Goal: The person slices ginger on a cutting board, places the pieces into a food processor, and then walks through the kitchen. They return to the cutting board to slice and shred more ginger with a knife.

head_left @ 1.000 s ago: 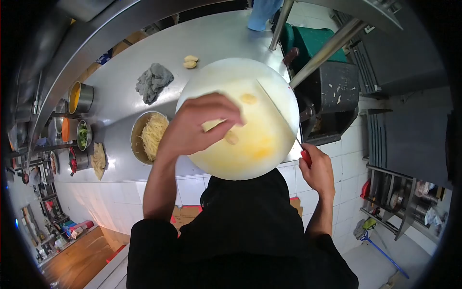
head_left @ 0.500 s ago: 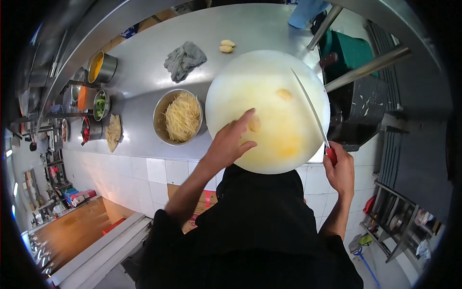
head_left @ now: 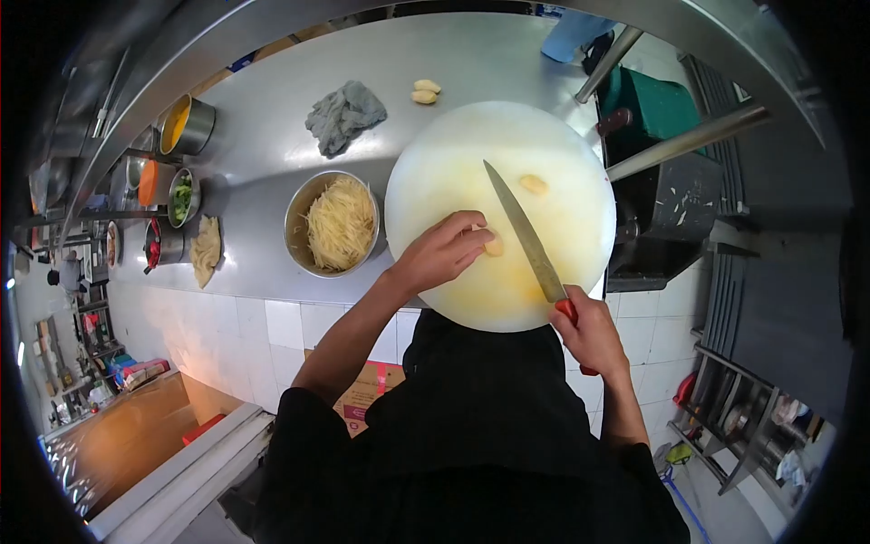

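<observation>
A round white cutting board [head_left: 435,172] lies in front of me, stained yellow in its lower part. My left hand [head_left: 442,253] is over its left side, fingers bent and closed at the end of a small, pale yellow peeled piece [head_left: 494,243]. A second such piece [head_left: 534,185] lies farther up the board. My right hand [head_left: 591,334] is wrapped round the red handle of a kitchen knife [head_left: 526,232]. The blade slants up and left over the board, just right of the piece at my left fingertips.
Left of the board stands a metal bowl of pale shreds [head_left: 340,223]. A grey cloth [head_left: 344,118] and pale pieces [head_left: 425,91] lie farther back. Several metal containers [head_left: 188,125] and a tan cloth [head_left: 207,251] are at the left. A metal post [head_left: 609,63] rises at the back right.
The knife has swung left from the board's right edge to beside the near piece. My left hand has gone from outstretched fingers to bent fingers closed at that piece.
</observation>
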`<control>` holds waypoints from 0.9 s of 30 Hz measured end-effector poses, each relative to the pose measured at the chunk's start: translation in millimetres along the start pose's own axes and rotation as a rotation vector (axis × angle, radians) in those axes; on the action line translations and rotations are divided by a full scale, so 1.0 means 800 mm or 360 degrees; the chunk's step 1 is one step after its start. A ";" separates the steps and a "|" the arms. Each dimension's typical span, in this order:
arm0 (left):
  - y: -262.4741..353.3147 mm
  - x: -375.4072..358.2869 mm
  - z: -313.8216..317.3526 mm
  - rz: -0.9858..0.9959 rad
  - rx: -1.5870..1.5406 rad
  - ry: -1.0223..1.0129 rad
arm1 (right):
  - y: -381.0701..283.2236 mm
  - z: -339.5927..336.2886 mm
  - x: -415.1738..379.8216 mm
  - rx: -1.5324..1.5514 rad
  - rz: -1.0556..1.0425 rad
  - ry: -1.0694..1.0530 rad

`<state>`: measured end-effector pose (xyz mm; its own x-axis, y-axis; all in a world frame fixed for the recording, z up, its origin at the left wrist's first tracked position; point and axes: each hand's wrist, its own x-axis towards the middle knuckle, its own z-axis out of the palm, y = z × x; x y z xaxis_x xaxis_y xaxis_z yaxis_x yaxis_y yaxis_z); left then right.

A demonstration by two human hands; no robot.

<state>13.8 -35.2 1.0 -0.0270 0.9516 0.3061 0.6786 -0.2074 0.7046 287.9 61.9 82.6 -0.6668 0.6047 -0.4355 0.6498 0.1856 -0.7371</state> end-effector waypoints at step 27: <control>-0.028 0.031 -0.004 0.0699 0.0189 -0.0138 | -0.063 0.036 -0.012 -0.0843 -0.0034 -0.0021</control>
<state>-4.4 -7.9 -4.8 0.3396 0.7961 0.5010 0.6918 -0.5722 0.4404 250.7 24.6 109.1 -0.6843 0.5873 -0.4321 0.7290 0.5658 -0.3853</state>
